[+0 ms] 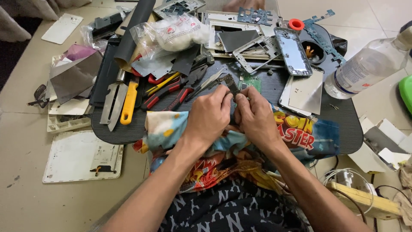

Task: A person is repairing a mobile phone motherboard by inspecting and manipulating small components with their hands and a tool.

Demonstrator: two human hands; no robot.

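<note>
A low dark oval table [343, 124] carries, in descending size, a colourful printed cloth [171, 126] draped over its near edge, a clear plastic bottle [365, 66] lying at the right, a bag of white wadding [176, 32], a yellow-handled utility knife [128, 101] and red-handled pliers [165, 92]. Above the cloth, at the table's middle, the left hand [210, 118] and right hand [257, 118] meet, fingers pinched narrowly on a small dark flat component [230, 83] that projects upward between the fingertips.
</note>
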